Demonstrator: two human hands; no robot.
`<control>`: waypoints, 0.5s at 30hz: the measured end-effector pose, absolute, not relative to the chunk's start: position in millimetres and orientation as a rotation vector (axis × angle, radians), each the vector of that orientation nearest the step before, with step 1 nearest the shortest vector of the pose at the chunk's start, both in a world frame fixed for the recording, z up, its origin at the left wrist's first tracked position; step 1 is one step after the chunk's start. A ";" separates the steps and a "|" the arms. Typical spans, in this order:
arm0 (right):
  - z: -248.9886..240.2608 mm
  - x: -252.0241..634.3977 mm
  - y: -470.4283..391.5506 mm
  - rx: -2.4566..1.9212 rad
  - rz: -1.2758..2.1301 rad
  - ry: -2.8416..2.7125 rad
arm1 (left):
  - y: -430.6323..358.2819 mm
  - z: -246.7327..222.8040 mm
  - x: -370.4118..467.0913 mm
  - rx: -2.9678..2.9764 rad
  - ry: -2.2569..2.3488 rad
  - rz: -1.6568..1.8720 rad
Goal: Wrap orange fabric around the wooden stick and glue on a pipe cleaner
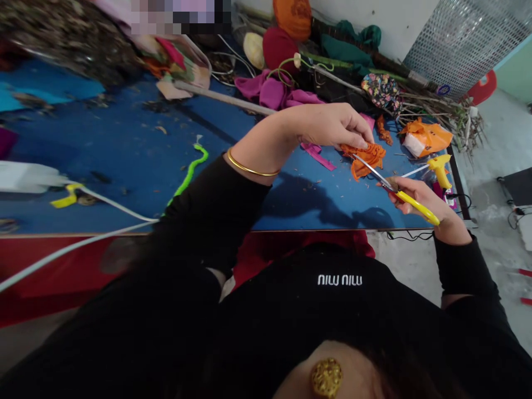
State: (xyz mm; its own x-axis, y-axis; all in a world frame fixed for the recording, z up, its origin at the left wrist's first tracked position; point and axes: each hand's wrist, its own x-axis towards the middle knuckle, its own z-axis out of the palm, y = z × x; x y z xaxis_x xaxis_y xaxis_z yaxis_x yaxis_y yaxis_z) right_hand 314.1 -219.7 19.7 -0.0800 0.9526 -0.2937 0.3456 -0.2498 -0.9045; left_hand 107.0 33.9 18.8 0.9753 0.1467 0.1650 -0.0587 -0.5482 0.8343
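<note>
1. White lettering [339,280] is standing out on a black top [286,310].
2. Up and left of the lettering, a thin gold bangle [251,172] is edging the black left sleeve [203,213].
3. Below the lettering, a round gold ornament [327,378] is showing.

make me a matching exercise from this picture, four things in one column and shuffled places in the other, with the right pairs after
Things:
1. scissors
2. orange cloth
3. glue gun
4. green strip

Places:
A. near the right end of the blue table
B. partly hidden by the left sleeve
C. in the right hand
D. at the fingers of the left hand

Right pairs: 1-C, 2-D, 3-A, 4-B
</note>
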 end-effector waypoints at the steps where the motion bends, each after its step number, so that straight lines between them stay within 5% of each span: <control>1: 20.2 313.4 -218.6 -1.614 1.338 -1.438 | 34.2 17.6 107.6 2.134 0.065 0.264; 15: 27.6 303.7 -218.5 -1.695 1.406 -1.225 | 39.6 16.7 106.8 2.093 0.110 0.197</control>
